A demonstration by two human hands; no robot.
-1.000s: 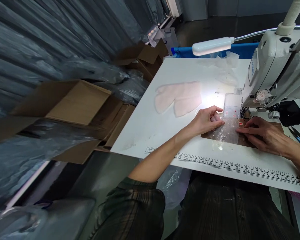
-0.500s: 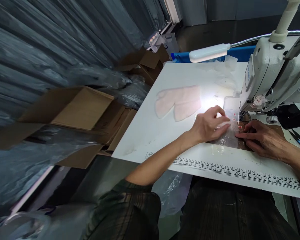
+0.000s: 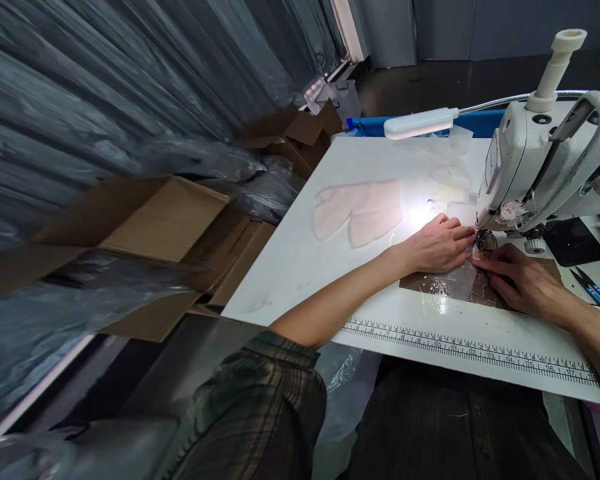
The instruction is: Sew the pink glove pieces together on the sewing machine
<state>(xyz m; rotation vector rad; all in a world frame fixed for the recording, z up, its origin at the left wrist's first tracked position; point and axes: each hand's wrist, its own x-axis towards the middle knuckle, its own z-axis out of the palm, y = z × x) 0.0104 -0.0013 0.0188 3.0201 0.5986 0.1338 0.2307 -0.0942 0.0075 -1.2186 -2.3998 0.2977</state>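
Left hand (image 3: 443,245) is lying flat, fingers spread out rather than gripping, over the clear film (image 3: 457,283) on the counter (image 3: 280,287). Right hand (image 3: 523,277) is resting opposite, its fingertips touching the film's edge just in front of the presser foot (image 3: 486,241); whether these fingers are pinching or only pressing, the view is not showing clearly. The film is lying over the brown sheet (image 3: 413,280), to the left of and in front of the foot of the sewing machine (image 3: 535,163), with its far part being hidden by the left hand.

In judgement, the step in hand is guiding the film at the foot. For a good result, the left hand should be pressing lightly and evenly — smoothing without dragging — while the right fingertips should be steering the edge in line with the needle. Both hands are sitting very near the foot, so the fingertips should be staying to the side of the needle's path. Slick film is likely to be creeping or puckering under uneven pressure.

The lamp (image 3: 421,125) is lighting the work from behind; pale pink pieces (image 3: 360,212) are lying apart on the left, and blue-handled snips (image 3: 597,290) are waiting on the right.
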